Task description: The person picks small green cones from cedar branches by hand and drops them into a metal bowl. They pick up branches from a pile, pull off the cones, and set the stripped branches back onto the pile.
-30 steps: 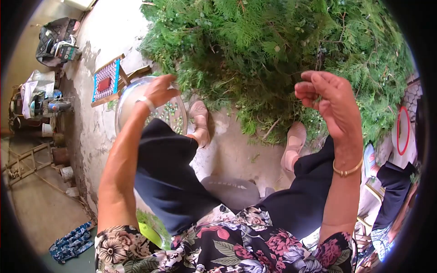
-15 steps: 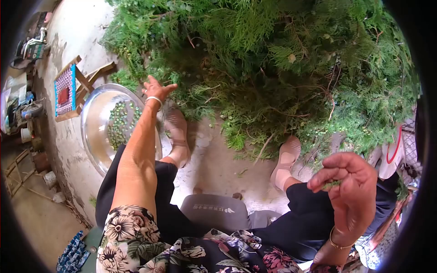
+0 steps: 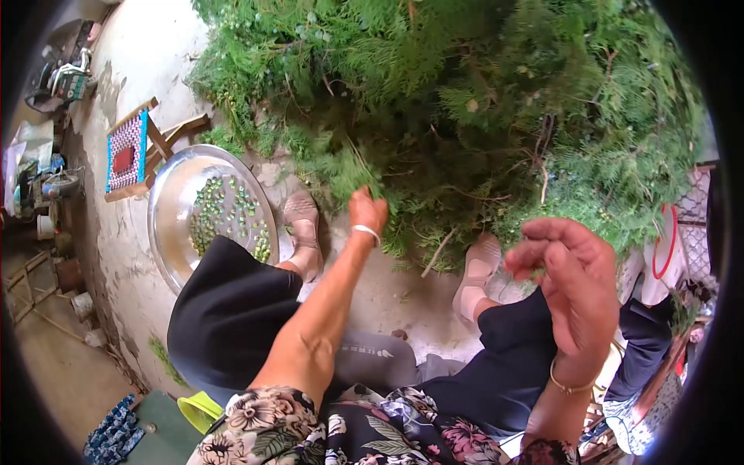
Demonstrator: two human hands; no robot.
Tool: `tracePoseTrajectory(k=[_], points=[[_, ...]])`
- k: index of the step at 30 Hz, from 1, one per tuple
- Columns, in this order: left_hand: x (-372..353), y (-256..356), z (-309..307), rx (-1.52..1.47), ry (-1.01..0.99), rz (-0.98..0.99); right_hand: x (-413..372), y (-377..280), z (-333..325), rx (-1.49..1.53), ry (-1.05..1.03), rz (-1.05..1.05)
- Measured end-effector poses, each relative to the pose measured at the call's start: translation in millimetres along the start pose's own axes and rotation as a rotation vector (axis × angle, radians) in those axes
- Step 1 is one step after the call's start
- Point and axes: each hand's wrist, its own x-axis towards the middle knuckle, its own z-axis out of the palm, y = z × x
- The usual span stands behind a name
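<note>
My left hand point(image 3: 368, 212) is closed on a green cypress sprig point(image 3: 353, 172), which looks blurred, at the near edge of a big heap of cypress branches point(image 3: 496, 116). Raised at the right, above my knee, is my right hand point(image 3: 573, 283); its fingers are loosely curled and apart, with nothing visible in them. A wide metal basin point(image 3: 167, 194) stands by my left foot, partly covered by my knee. Small green cones point(image 3: 225, 209) lie scattered on its bottom.
A low folding stool with a woven seat point(image 3: 126, 155) stands beyond the basin. My shoes point(image 3: 302, 225) rest on the concrete floor. A person's dark-clothed leg point(image 3: 642, 349) shows at the right. Behind my left arm is a yellow-green container point(image 3: 200, 411).
My left hand has swung right from beside the basin to the branches and closed on a sprig. My right hand has shifted slightly left and up; the green bit in it no longer shows.
</note>
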Motion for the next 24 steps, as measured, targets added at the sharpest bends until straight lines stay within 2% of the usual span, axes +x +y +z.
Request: tracePoseTrajectory(k=[1,2,4,5,7,8,10,11,12,13,14,16,17,18,19,20,21,22,24], points=[[-18.4,5.2,1.9,-0.129,-0.097,-0.107,-0.6,0.9,-5.4,0.003,-0.029,-0.034],[-36.7,19.0,-6.0,-0.129,-0.104,-0.090,-0.9,1.5,-9.3,0.008,-0.017,-0.048],[-72.4,53.8,-25.1,-0.717,-0.202,-0.317,-1.0,2.2,-16.7,-0.029,0.009,-0.049],[-84.5,73.5,-40.3,-0.712,-0.219,-0.299,-0.9,2.3,-18.8,-0.023,0.026,-0.065],[-102.3,110.5,-77.9,-0.834,-0.460,-0.362,0.8,2.3,-21.8,-0.177,0.075,-0.113],[-109.5,125.2,-89.7,-0.867,-0.488,-0.344,4.0,6.2,-24.5,-0.172,0.090,-0.138],[-122.3,152.0,-117.9,-0.919,-0.655,-0.233,11.2,14.5,-28.9,-0.534,0.151,-0.394],[-127.7,166.5,-131.1,-0.911,-0.731,-0.169,12.4,11.5,-30.0,-0.529,0.165,-0.414],[-133.4,180.2,-144.0,-0.902,-0.804,-0.107,13.5,7.3,-30.1,-0.494,0.126,-0.290],[-138.3,192.9,-155.6,-0.791,-0.758,-0.031,13.3,2.7,-28.9,-0.458,0.083,-0.166],[-143.5,205.2,-165.9,-0.787,-0.762,-0.010,11.6,-1.7,-26.5,-0.453,0.091,-0.185],[-151.1,226.1,-181.0,-0.489,-0.724,0.354,9.1,-9.4,-24.1,-0.108,0.036,-0.074],[-151.2,232.9,-184.3,-0.255,-0.672,0.579,10.4,-10.0,-25.8,-0.107,0.047,-0.086],[-153.4,235.6,-183.8,-0.257,-0.681,0.590,13.5,-8.3,-27.8,-0.028,0.015,-0.193],[-156.6,235.8,-181.9,-0.061,-0.545,0.851,15.6,-8.5,-29.6,0.048,-0.018,-0.296],[-162.6,242.5,-181.4,0.136,-0.392,1.097,16.3,-10.5,-30.9,0.041,-0.010,-0.297],[-172.9,251.1,-187.2,0.398,-0.483,0.920,17.4,-11.4,-31.6,0.128,0.030,-0.267],[-170.4,246.0,-183.0,0.393,-0.492,0.917,18.9,-11.0,-31.4,0.217,0.070,-0.233],[-163.6,230.8,-173.5,0.392,-0.466,1.091,24.4,-9.5,-30.8,0.291,0.108,-0.187]])
